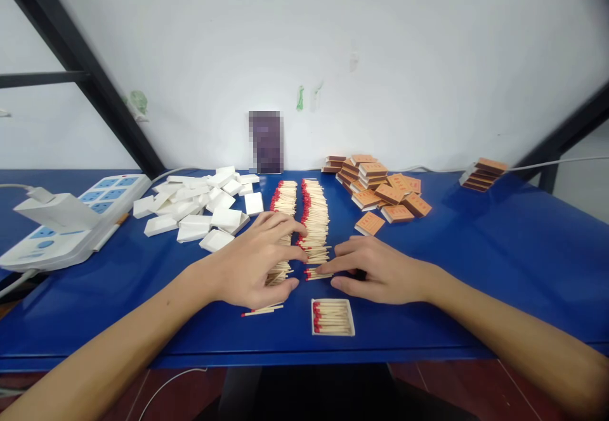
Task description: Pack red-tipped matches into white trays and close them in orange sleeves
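Note:
Two long rows of red-tipped matches (314,218) run away from me down the middle of the table. My left hand (259,259) lies over the near part of the left row, fingers apart and reaching toward the red heads of the right row. My right hand (375,269) is at the near end of the right row, its index fingertip touching a few loose matches (318,274), thumb apart below. Close to the front edge sits a white matchbox tray (353,319) with a layer of matches in it. A few stray matches (263,310) lie below my left hand.
White matchbox trays (190,208) are heaped at the left, orange matchbox sleeves (392,193) at the right. A small stack of matchboxes (483,175) stands far right. A power strip (90,218) with a plugged-in adapter occupies the left end. A pixelated dark panel (266,142) leans on the wall.

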### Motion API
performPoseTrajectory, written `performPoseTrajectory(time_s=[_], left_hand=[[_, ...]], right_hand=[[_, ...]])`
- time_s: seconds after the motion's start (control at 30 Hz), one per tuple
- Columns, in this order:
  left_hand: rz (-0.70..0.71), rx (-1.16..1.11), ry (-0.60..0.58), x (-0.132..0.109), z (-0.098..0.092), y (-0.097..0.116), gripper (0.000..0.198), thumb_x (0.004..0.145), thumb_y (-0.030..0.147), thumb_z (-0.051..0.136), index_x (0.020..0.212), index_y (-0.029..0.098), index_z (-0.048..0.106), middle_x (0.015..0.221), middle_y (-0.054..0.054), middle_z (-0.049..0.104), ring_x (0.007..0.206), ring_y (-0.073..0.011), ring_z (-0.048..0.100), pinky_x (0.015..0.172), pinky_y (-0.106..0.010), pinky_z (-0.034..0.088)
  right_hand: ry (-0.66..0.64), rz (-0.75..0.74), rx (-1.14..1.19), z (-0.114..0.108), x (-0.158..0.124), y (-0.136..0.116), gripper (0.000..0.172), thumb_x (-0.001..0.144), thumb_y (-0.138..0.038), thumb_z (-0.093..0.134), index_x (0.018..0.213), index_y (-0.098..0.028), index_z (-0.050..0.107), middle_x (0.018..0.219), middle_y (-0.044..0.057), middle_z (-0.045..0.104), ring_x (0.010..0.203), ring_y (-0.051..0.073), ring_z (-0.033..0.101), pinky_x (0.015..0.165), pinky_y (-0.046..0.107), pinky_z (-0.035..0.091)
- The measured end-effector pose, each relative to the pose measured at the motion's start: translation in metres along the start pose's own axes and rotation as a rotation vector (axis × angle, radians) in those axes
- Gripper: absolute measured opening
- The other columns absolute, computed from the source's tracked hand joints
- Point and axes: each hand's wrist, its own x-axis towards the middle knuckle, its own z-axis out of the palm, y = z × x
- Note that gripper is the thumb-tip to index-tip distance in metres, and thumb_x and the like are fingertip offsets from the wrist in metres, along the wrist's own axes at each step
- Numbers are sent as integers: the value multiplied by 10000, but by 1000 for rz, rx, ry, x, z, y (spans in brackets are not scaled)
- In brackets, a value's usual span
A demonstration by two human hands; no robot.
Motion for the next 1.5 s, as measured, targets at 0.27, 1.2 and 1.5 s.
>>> performPoseTrajectory(time_s=[0.27,1.2,1.5], left_hand=[[6,-1,16,0,0,-2,274,853,334,613,1091,234,705,1294,-109,554,1233,-325,480,1050,-520,331],[52,-8,64,0,0,1,291,839,322,620,1105,245,709,1285,-96,568,1189,-313,504,1042,-501,337],[25,3,27,-1,-1,0,309,855,351,616,1132,245,702,1297,-102,565,1205,-323,495,1043,-513,341]], right_hand=[[9,-30,2,1,-1,1,305,1026,-326,509,1260,-257,692,840,20,621,725,143,541,706,294,338],[21,24,20,1,0,0,347,1028,-372,504,1299,-225,664,838,25,654,731,151,573,707,297,365],[33,25,104,1,-1,1,321,1029,-349,520,1266,-214,692,894,43,702,758,149,607,740,294,399]])
